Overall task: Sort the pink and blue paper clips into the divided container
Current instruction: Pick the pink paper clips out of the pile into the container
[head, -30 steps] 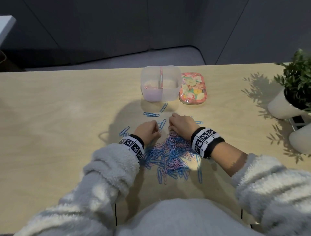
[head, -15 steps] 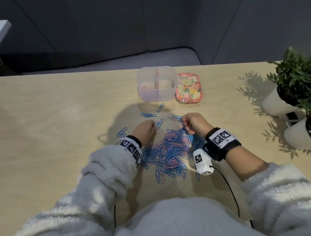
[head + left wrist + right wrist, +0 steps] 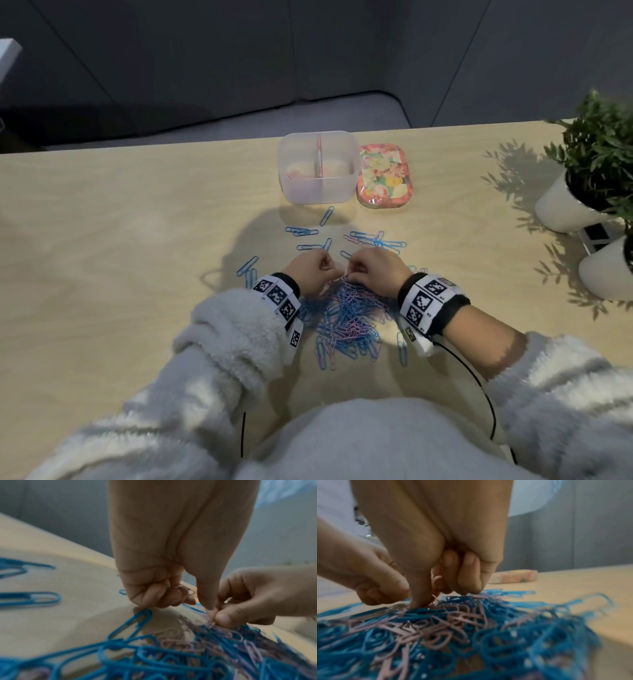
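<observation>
My left hand [image 3: 313, 274] is curled around a few pink clips [image 3: 185, 590], knuckles resting at the far edge of the pile of clips [image 3: 346, 318]. My right hand [image 3: 375, 272], just beside it, pinches a pink clip at the pile's top. The divided container [image 3: 318, 192] stands well beyond both hands on the table [image 3: 120, 240].

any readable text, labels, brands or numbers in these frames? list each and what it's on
No words, brands or numbers can be read in any view.
Left wristband: black-and-white square code markers, no letters.
Right wristband: same kind of markers; tiny marks beside them too small to read.
Floral tin: flower pattern only.
Divided container: no label visible.
</observation>
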Demonstrator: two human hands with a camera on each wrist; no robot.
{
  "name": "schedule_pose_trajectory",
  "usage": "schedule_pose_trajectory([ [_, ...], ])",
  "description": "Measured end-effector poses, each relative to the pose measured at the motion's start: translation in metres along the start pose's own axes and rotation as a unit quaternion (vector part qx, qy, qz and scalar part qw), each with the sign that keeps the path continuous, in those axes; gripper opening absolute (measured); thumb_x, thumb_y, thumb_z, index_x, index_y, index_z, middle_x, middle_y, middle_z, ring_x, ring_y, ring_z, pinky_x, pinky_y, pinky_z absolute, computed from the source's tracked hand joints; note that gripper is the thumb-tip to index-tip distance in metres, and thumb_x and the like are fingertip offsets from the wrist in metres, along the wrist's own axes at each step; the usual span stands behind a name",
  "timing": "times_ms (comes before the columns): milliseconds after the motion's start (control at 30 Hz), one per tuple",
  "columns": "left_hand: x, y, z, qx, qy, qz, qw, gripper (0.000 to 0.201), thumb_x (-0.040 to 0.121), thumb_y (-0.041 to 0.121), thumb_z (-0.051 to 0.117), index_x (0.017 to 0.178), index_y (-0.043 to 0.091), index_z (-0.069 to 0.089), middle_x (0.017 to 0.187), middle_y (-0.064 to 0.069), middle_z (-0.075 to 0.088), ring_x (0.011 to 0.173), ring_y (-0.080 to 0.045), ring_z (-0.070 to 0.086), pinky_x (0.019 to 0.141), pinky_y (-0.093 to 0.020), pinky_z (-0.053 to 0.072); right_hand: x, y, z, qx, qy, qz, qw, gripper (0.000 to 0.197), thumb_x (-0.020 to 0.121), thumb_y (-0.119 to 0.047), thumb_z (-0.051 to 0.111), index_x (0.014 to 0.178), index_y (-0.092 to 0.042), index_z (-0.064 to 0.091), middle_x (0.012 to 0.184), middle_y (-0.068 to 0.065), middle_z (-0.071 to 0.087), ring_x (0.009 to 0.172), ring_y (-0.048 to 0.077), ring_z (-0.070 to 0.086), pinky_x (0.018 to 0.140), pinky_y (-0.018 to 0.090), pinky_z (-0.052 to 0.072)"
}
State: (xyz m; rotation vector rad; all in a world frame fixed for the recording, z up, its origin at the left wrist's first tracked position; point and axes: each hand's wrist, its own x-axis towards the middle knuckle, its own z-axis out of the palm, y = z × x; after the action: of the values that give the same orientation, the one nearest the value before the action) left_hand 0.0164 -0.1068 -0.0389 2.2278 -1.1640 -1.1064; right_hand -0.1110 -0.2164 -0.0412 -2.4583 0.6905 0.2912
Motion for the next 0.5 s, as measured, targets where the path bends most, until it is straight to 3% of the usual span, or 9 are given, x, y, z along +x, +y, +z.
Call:
schedule_pose_trajectory([
  [100,-0.001,-0.001,0.002,0.110,-0.038,0.030,0.993,0.020,0.083,0.028,0.064,0.082,0.015,0.049,0.083,0.000,0.054,0.082,-0.022,0.052,0.072,-0.030,0.038,-0.001,0.013,0.000,0.111,0.015,0.008,0.994,0.008,0.080,-0.019,0.066,0.073,-0.021,0.061,0.063,-0.005,0.052,0.068,0.017,0.049,0.065,0.029,0.037],
  [200,-0.005,-0.002,-0.003,0.129,-0.089,0.028,0.987,0.021,0.082,0.027,0.067,0.084,0.014,0.052,0.088,-0.003,0.056,0.090,-0.026,0.057,0.078,-0.033,0.043,0.000,0.025,-0.008,0.220,0.046,0.021,0.974,0.016,0.084,-0.014,0.065,0.070,-0.018,0.059,0.066,0.007,0.056,0.059,0.013,0.047,0.061,0.028,0.038],
  [233,-0.005,-0.003,-0.005,0.130,-0.096,0.028,0.987,0.020,0.082,0.027,0.067,0.085,0.013,0.052,0.088,-0.003,0.056,0.088,-0.025,0.056,0.077,-0.034,0.043,-0.001,0.028,-0.011,0.263,0.054,0.030,0.963,0.018,0.085,-0.013,0.064,0.069,-0.018,0.059,0.066,0.006,0.057,0.056,0.008,0.048,0.059,0.024,0.039],
  [300,-0.005,-0.002,-0.008,0.121,-0.068,0.036,0.990,0.016,0.087,0.026,0.060,0.084,0.012,0.052,0.086,-0.004,0.056,0.082,-0.023,0.053,0.072,-0.032,0.040,-0.004,0.030,-0.016,0.356,0.060,0.066,0.930,0.020,0.087,-0.012,0.062,0.068,-0.018,0.058,0.056,-0.002,0.053,0.042,0.001,0.042,0.046,0.014,0.037],
  [400,0.001,0.005,-0.011,0.077,0.001,0.045,0.996,0.021,0.095,0.021,0.043,0.091,0.006,0.057,0.095,-0.012,0.062,0.084,-0.021,0.052,0.073,-0.027,0.038,-0.009,0.030,-0.024,0.480,0.035,0.126,0.868,0.020,0.092,-0.009,0.054,0.072,-0.012,0.057,0.038,-0.011,0.044,0.030,0.001,0.029,0.031,0.011,0.022],
  [500,0.010,0.014,-0.008,0.038,0.007,0.059,0.998,0.026,0.096,0.014,0.037,0.103,0.002,0.059,0.111,-0.014,0.063,0.101,-0.027,0.056,0.085,-0.031,0.041,-0.009,0.030,-0.029,0.572,0.025,0.147,0.807,0.018,0.093,0.000,0.047,0.085,-0.008,0.060,0.052,-0.005,0.055,0.033,0.001,0.037,0.030,0.011,0.022],
])
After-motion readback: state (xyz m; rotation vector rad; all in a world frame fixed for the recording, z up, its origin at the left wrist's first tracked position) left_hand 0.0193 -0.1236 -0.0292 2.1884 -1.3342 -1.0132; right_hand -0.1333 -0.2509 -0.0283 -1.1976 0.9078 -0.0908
